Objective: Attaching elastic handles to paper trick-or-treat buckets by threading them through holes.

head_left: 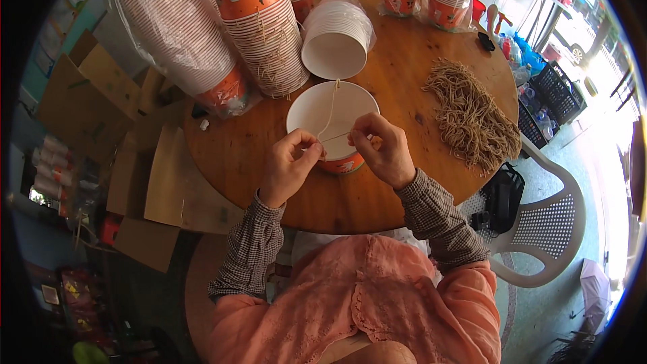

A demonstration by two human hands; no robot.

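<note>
Carefully now: your left hand (286, 167) and right hand (387, 152) pinch the cord (331, 109) above the paper bucket (309, 106) on the worktop (404, 87). A hard tug could tip the bucket or slip your grip. Its mouth faces up, axis upright; the cord runs nearward from the far rim, then left to right.

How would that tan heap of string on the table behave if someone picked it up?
The heap of string would probably droop, since it lies in soft, looping curves. It may also snag on itself, being so crisscrossed.
</note>
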